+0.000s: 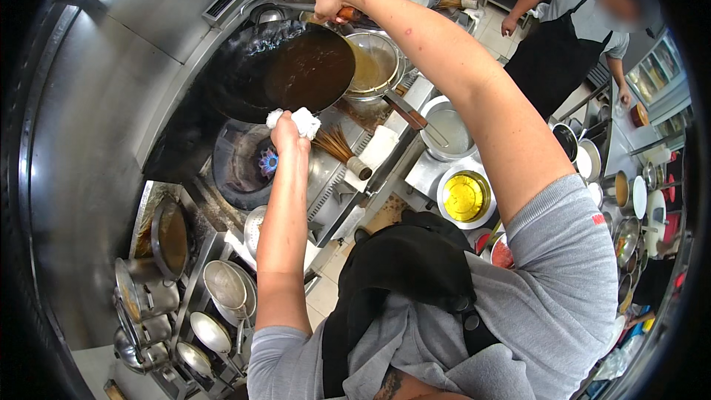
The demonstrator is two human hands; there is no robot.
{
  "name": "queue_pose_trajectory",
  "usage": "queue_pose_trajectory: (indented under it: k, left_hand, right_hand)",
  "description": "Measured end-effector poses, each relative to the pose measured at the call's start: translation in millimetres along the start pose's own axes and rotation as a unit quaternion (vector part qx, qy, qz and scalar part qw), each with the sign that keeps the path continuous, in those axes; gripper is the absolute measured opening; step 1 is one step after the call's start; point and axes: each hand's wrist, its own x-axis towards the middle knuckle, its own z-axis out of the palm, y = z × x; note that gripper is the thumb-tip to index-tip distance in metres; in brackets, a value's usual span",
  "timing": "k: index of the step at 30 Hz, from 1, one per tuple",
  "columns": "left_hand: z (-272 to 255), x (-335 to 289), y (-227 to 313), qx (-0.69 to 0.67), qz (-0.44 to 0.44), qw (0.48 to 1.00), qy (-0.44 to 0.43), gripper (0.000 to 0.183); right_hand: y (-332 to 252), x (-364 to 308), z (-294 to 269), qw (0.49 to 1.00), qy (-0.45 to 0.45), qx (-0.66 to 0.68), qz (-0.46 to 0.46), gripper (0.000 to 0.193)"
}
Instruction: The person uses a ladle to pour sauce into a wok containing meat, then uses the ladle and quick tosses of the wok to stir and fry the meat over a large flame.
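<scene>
A big black wok [244, 74] is tilted toward the right, with dark brown liquid inside. My left hand [291, 135] is closed round a folded white cloth [304, 123] at the wok's near rim. Beyond the wok, my right hand [333, 1] grips the wooden-ended handle [349, 13] of a long metal tool; I cannot make out its working end. Beside the wok's right rim stands a metal pot [398, 74] with amber liquid showing. A wooden-handled strainer [404, 110] reaches over that pot's near edge. Blue flame [268, 163] burns in the burner below the wok.
A bamboo brush [337, 144] lies right of the burner. Bowls of yellow oil [465, 196] and cloudy liquid [446, 130] stand nearer my right arm. Pots and strainers [224, 285] crowd the lower left. Another person [563, 37] in a black apron stands at the upper right.
</scene>
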Motion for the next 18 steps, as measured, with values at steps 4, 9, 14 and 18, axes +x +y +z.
queue_pose_trajectory:
  k: [4, 9, 14, 18]
  left_hand:
    - [1, 1, 1, 0.016, 0.009, 1.000, 0.002, 0.013]
    - [7, -1, 5, 0.007, 0.024, 1.000, -0.001, 0.015]
    - [10, 0, 5, 0.020, 0.024, 0.999, 0.012, 0.017]
    - [5, 7, 3, 0.014, 0.036, 0.999, 0.012, 0.016]
  right_hand:
    - [4, 4, -2, 1.000, 0.008, 0.019, 0.000, 0.010]
    - [9, 14, -3, 1.000, 0.006, 0.025, 0.003, 0.009]
    - [14, 18, -3, 0.998, 0.018, 0.057, 0.011, 0.011]
    - [9, 13, 0, 0.998, 0.017, 0.059, 0.012, 0.011]
